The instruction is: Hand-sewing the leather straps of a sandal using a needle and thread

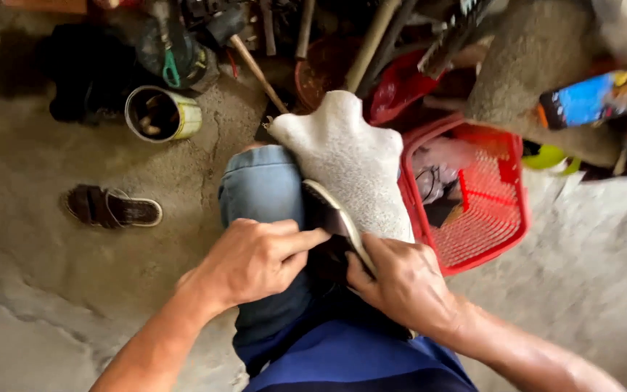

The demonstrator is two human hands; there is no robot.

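A dark shoe (330, 218) with a pale sole edge rests upside down on a white stone-like block (350, 160), which sits on my knee in blue jeans (261, 185). My left hand (255, 261) presses on the shoe's left side, thumb stretched toward the sole. My right hand (400, 279) grips the shoe's near end from the right, fingers curled around the sole edge. Both hands touch the shoe at once.
A red plastic basket (506, 218) with small items stands right of my knee. A brown sandal (112, 207) lies on the concrete floor at left, near an open tin can (161, 114). Tools, sticks and dark bags clutter the far side.
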